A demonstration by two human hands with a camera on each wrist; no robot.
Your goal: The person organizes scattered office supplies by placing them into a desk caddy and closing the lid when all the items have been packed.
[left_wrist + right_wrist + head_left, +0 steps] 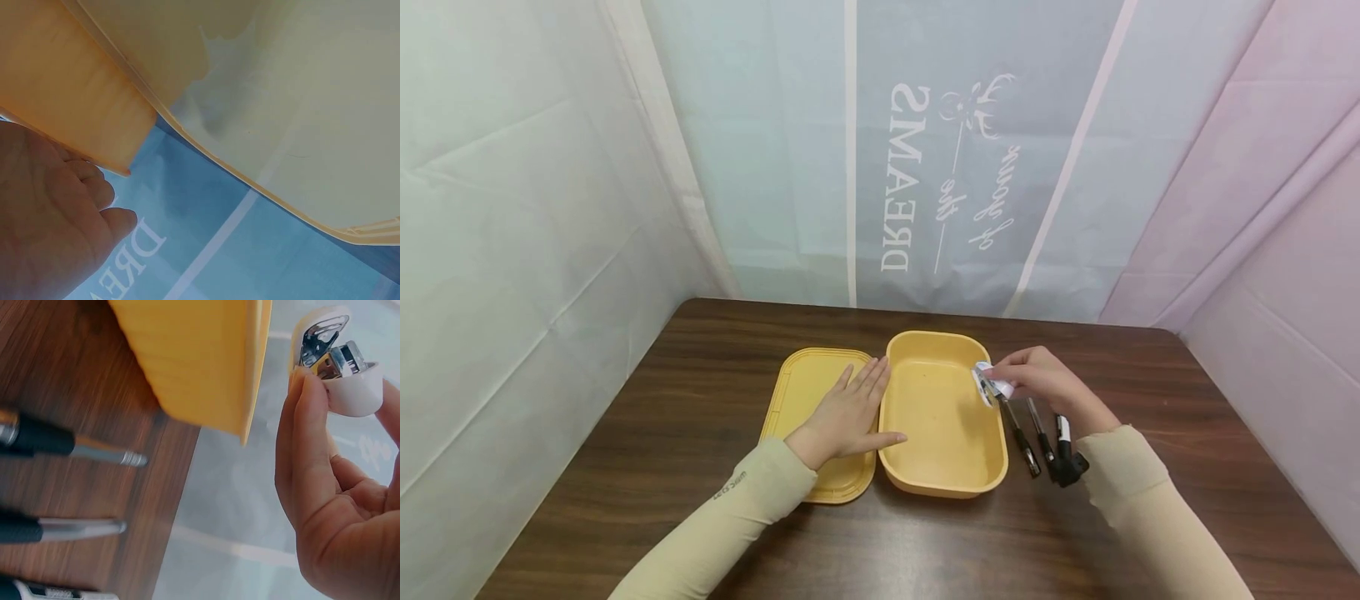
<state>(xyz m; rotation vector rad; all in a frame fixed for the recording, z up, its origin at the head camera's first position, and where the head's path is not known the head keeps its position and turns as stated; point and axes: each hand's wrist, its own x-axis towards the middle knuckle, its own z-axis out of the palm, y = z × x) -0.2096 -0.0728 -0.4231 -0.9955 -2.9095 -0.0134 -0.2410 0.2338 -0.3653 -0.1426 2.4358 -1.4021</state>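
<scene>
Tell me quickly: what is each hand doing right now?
Left hand: open, fingers straight, resting flat on the yellow lid beside the yellow box.
Right hand: pinching a small white stapler over the box.

Head cam looks down at my table; both wrist cams sit close, sharing the yellow plastic rectangular tub (943, 417).

A dark wooden table (625, 467) stands before pale fabric sheets (535, 208) with mirrored lettering.

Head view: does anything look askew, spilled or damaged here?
Nothing stands out. The yellow plastic box sits level and empty, its lid flat beside it under the left hand; the right hand pinches a small white stapler.
</scene>
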